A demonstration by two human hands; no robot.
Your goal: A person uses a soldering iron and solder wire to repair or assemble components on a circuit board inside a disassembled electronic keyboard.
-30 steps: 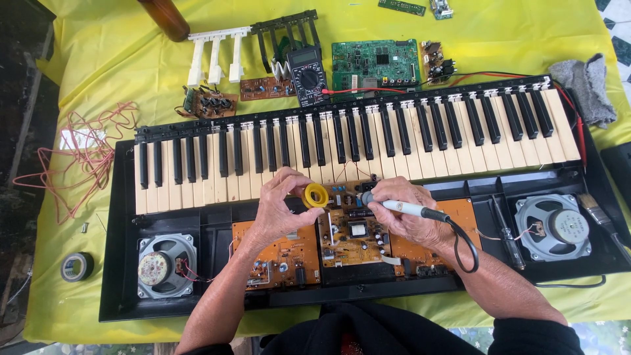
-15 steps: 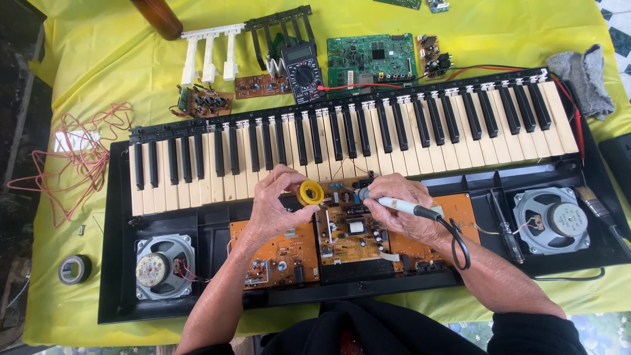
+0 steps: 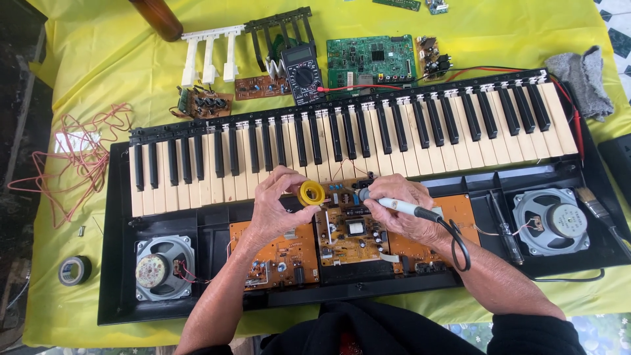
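Two hands are seen: a yellow solder spool (image 3: pixel 311 193) is clamped in the left hand (image 3: pixel 279 207), a soldering iron (image 3: pixel 399 207) in the right hand (image 3: pixel 401 210), above the orange circuit board (image 3: pixel 351 230).

Bare forearms, dark garment at the chest

Both hands crowded the centre of the frame: the left hand (image 3: pixel 279 207) and right hand (image 3: pixel 401 210) sat over the brown circuit boards (image 3: pixel 348 233), with the soldering iron (image 3: pixel 401 207) and its looping cord (image 3: pixel 457 246) barring the lower right approach. The row of keys (image 3: pixel 348 141) walled off the upper side. Speakers (image 3: pixel 161 266) flanked the boards. Bare yellow cloth (image 3: pixel 92 66) lay open at upper left, beyond the red wire tangle (image 3: pixel 72 161).
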